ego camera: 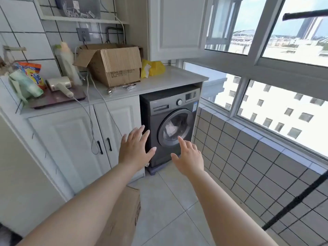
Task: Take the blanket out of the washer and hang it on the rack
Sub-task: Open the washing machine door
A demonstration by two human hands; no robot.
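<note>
A dark grey front-loading washer stands under the counter, its round door closed. Pale fabric, probably the blanket, shows through the door glass. My left hand is stretched out in front of the washer's left side, fingers spread and straight, holding nothing. My right hand reaches toward the door, fingers relaxed, index finger extended, also holding nothing. A dark rack bar crosses the top right, and another dark rod slants across the lower right.
White cabinets stand left of the washer. The counter holds a cardboard box, a yellow bag, detergent and a hair dryer. Another cardboard box sits on the floor below my arms. A tiled low wall and windows run along the right.
</note>
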